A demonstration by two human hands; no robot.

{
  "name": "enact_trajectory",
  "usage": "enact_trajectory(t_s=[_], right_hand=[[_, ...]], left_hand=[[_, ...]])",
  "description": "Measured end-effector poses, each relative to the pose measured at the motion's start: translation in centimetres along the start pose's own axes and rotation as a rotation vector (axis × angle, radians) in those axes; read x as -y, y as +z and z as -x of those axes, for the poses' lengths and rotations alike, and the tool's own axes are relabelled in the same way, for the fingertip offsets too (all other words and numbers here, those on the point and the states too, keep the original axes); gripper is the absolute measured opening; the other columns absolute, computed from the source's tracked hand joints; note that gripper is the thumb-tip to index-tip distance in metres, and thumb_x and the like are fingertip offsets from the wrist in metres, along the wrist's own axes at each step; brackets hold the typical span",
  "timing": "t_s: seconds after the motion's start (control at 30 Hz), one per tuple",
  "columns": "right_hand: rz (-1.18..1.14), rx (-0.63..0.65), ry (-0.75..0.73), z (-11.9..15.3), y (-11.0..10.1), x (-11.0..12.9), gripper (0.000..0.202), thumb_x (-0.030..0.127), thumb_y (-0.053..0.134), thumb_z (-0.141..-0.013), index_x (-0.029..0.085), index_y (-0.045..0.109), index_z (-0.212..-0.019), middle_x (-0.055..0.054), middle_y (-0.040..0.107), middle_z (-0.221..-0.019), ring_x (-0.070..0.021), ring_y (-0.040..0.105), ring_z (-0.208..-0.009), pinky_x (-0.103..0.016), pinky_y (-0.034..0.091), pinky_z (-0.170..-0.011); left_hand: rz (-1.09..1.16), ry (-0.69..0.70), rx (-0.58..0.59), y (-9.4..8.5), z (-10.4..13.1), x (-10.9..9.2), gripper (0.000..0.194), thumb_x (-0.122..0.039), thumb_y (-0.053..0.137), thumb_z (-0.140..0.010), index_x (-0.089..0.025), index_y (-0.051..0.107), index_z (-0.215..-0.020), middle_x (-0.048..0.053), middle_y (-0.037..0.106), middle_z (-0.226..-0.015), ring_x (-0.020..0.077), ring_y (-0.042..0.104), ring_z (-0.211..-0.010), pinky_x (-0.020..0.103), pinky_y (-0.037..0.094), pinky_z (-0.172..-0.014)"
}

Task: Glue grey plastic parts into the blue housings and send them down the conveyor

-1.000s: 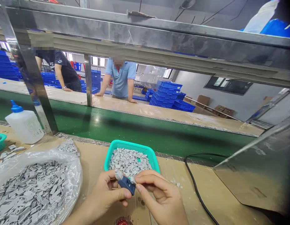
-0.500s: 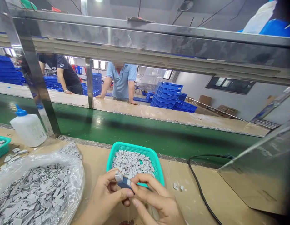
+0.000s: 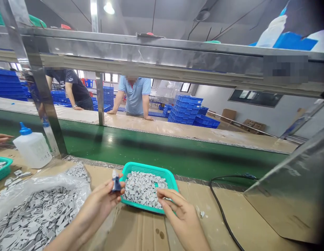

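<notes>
My left hand [image 3: 103, 198] is closed on a small dark blue plastic part [image 3: 116, 184] with a light grey piece [image 3: 114, 173] standing up from its top. It is held just left of a turquoise plastic basket [image 3: 148, 208], which contains many small grey plastic pieces [image 3: 142, 188]. Over the basket's right side is my right hand [image 3: 181, 216], thumb and fingertips brought together in a pinch. Whatever is between those fingertips is too small or hidden to make out.
A clear plastic bag [image 3: 83, 190] full of grey pieces lies at left, near a white squeeze bottle [image 3: 33, 148]. A black cable [image 3: 219, 212] curves at right. Beyond runs a green conveyor belt [image 3: 151, 146]; two people lean on the far side. Another person's hand [image 3: 2, 138] shows at far left.
My hands have moved apart. The left carried the dark blue part to the left and up; the right shifted away to the basket's right side. The view has tilted upward slightly.
</notes>
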State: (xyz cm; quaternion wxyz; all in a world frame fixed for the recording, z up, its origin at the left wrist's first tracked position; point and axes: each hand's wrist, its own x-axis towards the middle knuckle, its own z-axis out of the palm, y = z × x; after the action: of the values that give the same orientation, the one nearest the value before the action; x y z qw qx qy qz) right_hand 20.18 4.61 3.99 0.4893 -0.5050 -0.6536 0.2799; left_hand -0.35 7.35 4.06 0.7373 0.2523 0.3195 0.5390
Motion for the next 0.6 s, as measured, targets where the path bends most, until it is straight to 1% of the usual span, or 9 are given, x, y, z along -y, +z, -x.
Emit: enact_trajectory(t_s=[0.07, 0.13, 0.2, 0.23, 0.27, 0.33, 0.43, 0.5, 0.6], right_hand=[[0.042, 0.052, 0.055, 0.0, -0.9, -0.7, 0.020, 0.018, 0.051, -0.077, 0.016, 0.065, -0.090, -0.009, 0.063, -0.089, -0.0190, 0.060, -0.084, -0.029, 0.053, -0.072], [0.120, 0.091, 0.050, 0.3, -1.2, -1.1, 0.019, 0.018, 0.049, -0.078, 0.017, 0.066, -0.086, -0.009, 0.064, -0.086, -0.0189, 0.060, -0.082, -0.029, 0.052, -0.071], [0.228, 0.115, 0.004, 0.5, -1.2, -1.5, 0.021, 0.016, 0.046, -0.079, 0.017, 0.066, -0.086, -0.008, 0.064, -0.086, -0.0188, 0.060, -0.082, -0.030, 0.050, -0.073], [0.297, 0.131, -0.021, 0.4, -1.1, -1.6, 0.023, 0.015, 0.044, -0.079, 0.017, 0.066, -0.086, -0.008, 0.064, -0.087, -0.0188, 0.059, -0.083, -0.031, 0.049, -0.074], [0.368, 0.154, -0.038, 0.1, -0.9, -1.8, 0.026, 0.013, 0.041, -0.080, 0.017, 0.065, -0.087, -0.008, 0.063, -0.088, -0.0186, 0.058, -0.084, -0.030, 0.047, -0.075], [0.482, 0.220, -0.044, -1.0, -0.6, -2.3, 0.029, 0.008, 0.039, -0.078, 0.017, 0.065, -0.088, -0.008, 0.063, -0.091, -0.0179, 0.058, -0.085, -0.029, 0.046, -0.074], [0.572, 0.339, -0.013, -3.3, -0.1, -3.5, 0.027, 0.004, 0.047, -0.069, 0.017, 0.067, -0.080, -0.006, 0.065, -0.081, -0.0179, 0.059, -0.078, -0.026, 0.045, -0.069], [0.612, 0.399, 0.008, -4.4, 0.3, -4.4, 0.028, -0.001, 0.051, -0.062, 0.017, 0.069, -0.074, -0.005, 0.067, -0.076, -0.0174, 0.060, -0.073, -0.024, 0.044, -0.066], [0.673, 0.455, 0.049, -5.0, 0.8, -5.4, 0.032, -0.004, 0.048, -0.061, 0.016, 0.069, -0.074, -0.006, 0.067, -0.080, -0.0167, 0.059, -0.077, -0.021, 0.041, -0.065]], left_hand=[[-0.153, 0.083, 0.019, -1.0, -0.9, -0.8, 0.034, -0.029, 0.056, -0.072, -0.011, 0.051, -0.100, 0.004, 0.053, -0.078, 0.0126, 0.050, -0.070, 0.024, 0.039, -0.063], [-0.462, 0.232, 0.038, -2.0, -2.8, -1.4, 0.034, -0.033, 0.044, -0.077, -0.010, 0.046, -0.103, 0.003, 0.049, -0.074, 0.0117, 0.048, -0.066, 0.025, 0.039, -0.062], [-0.830, 0.375, 0.017, -2.7, -5.5, -1.9, 0.033, -0.032, 0.031, -0.082, -0.011, 0.043, -0.104, 0.002, 0.048, -0.071, 0.0124, 0.048, -0.063, 0.026, 0.039, -0.061], [-0.964, 0.417, 0.002, -3.0, -7.1, -2.2, 0.032, -0.031, 0.028, -0.083, -0.012, 0.044, -0.103, 0.002, 0.049, -0.071, 0.0132, 0.048, -0.063, 0.028, 0.039, -0.061], [-1.053, 0.436, -0.009, -3.3, -8.8, -2.4, 0.029, -0.030, 0.030, -0.083, -0.014, 0.046, -0.100, 0.002, 0.050, -0.069, 0.0142, 0.049, -0.064, 0.029, 0.039, -0.062], [-1.176, 0.445, -0.023, -3.6, -12.1, -2.8, 0.021, -0.027, 0.042, -0.080, -0.015, 0.052, -0.093, 0.002, 0.053, -0.070, 0.0162, 0.051, -0.069, 0.032, 0.040, -0.067], [-1.326, 0.458, -0.061, -3.9, -16.4, -2.9, 0.021, -0.026, 0.049, -0.079, -0.013, 0.054, -0.095, 0.005, 0.057, -0.089, 0.0175, 0.053, -0.082, 0.037, 0.042, -0.075], [-1.384, 0.464, -0.105, -4.3, -18.3, -2.6, 0.026, -0.027, 0.048, -0.081, -0.013, 0.051, -0.102, 0.007, 0.054, -0.103, 0.0185, 0.053, -0.090, 0.040, 0.043, -0.078], [-1.427, 0.466, -0.177, -5.3, -19.4, -1.7, 0.031, -0.027, 0.049, -0.081, -0.015, 0.048, -0.110, 0.008, 0.049, -0.114, 0.0214, 0.050, -0.099, 0.044, 0.042, -0.082]])
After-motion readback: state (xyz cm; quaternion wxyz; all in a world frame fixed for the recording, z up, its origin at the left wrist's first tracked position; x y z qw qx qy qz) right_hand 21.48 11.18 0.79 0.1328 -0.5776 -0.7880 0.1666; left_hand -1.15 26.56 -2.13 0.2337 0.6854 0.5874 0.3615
